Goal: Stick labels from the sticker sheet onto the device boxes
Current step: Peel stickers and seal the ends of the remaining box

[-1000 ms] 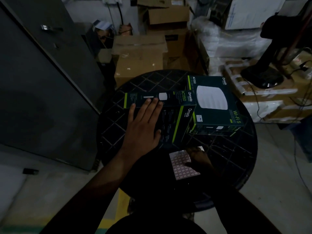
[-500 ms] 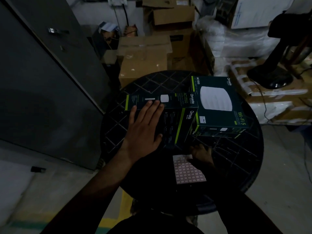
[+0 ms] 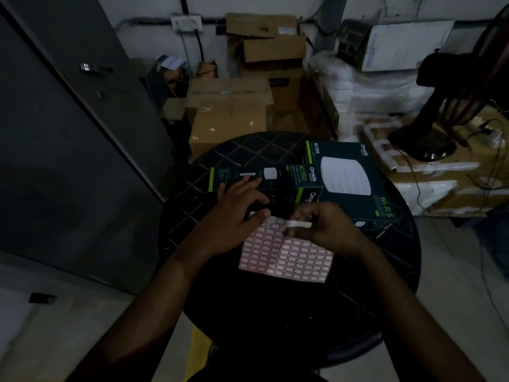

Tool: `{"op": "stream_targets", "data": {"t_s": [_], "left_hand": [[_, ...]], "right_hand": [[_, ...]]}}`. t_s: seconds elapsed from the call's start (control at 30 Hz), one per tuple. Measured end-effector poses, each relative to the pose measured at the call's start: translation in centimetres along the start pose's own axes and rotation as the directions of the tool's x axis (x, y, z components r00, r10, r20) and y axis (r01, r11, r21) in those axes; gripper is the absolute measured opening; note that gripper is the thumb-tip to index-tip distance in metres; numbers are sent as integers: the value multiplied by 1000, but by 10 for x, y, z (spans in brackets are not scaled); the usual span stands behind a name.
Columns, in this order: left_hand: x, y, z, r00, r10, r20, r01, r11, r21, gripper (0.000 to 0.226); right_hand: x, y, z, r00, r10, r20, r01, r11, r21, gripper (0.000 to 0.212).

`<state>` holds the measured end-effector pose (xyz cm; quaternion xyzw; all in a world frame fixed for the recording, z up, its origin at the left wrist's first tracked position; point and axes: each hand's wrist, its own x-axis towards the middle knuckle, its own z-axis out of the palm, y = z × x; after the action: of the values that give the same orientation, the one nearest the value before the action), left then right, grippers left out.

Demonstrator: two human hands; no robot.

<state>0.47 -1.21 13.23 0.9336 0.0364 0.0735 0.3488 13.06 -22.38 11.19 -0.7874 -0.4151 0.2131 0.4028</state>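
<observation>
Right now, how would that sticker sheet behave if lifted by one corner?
Probably floppy: the sticker sheet looks paper-thin and its top edge already curls between the left hand and right hand. Likely very light, so a push would slide it across the table.

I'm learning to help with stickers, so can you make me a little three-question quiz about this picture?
1. True or false: both hands touch the pink-gridded paper sticker sheet.
2. Which hand pinches the small white label strip? A) left hand B) right hand
3. Fill in: the dark green cardboard device boxes sit on a round black ____.

Key: 1 true; 2 B; 3 table.
</observation>
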Motion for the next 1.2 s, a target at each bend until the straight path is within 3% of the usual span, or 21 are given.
{"op": "stream_targets", "data": {"t_s": [0.17,0.3,0.4,0.47,0.53,0.7,1.0,1.2], "left_hand": [[3,3,-13,998,-44,41,47,995,-85,14],[3,2,-11,999,-44,24,46,993,-111,15],[6,-1,-8,998,-63,-21,59,988,-139,14],[8,-1,-8,996,-80,-44,72,983,-168,17],[8,0,-8,994,-90,-66,75,976,-203,22],[9,4,-8,992,-77,-103,49,967,-248,32],[13,3,-10,994,-61,-90,41,977,-209,31],[15,4,-13,993,-44,-107,17,971,-239,29]], "right_hand": [[9,-27,-21,999,-32,-1,32,985,169,14],[16,-31,-20,997,-39,-63,46,992,116,17],[17,-37,-10,958,-71,-278,43,993,-109,32],[14,-41,3,866,-205,-455,18,924,-382,37],[9,-47,19,771,-324,-549,16,870,-492,31],[6,-59,46,768,-196,-610,-11,948,-319,28],[13,-57,46,769,-134,-625,-38,967,-253,13],[18,-62,44,770,-119,-627,-16,979,-205,34]]}}
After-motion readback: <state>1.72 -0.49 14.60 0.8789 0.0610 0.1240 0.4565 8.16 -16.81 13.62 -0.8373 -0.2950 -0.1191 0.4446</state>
